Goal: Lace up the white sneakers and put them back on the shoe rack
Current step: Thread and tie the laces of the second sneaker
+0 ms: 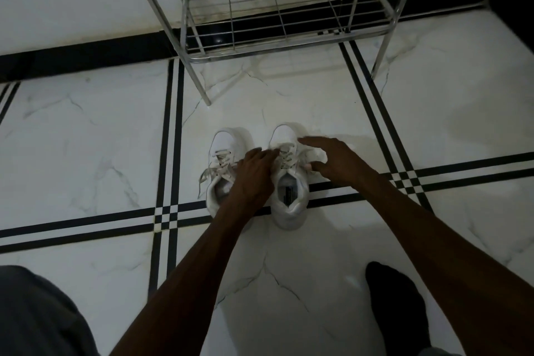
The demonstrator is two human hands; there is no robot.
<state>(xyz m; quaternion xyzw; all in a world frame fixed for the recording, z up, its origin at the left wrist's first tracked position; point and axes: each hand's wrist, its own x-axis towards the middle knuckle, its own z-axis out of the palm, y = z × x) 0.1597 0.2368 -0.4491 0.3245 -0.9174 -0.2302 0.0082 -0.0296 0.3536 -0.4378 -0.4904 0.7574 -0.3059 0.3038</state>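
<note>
Two white sneakers stand side by side on the floor, toes pointing at the rack. The left sneaker (226, 141) has loose lace ends trailing off to its left. The right sneaker (289, 202) is laced along its tongue. My left hand (254, 173) lies between the shoes, its fingers bent onto the right sneaker's laces; whether it pinches a lace is hidden. My right hand (335, 159) hovers over that shoe's outer side, fingers spread and thumb low. The chrome wire shoe rack (277, 49) stands just beyond, its bottom shelf bare.
White marble tiles with black stripe borders cover the floor, and a black skirting runs along the wall behind the rack. My foot in a black sock (396, 303) rests at the lower right. A knee in grey cloth (37, 315) fills the lower left.
</note>
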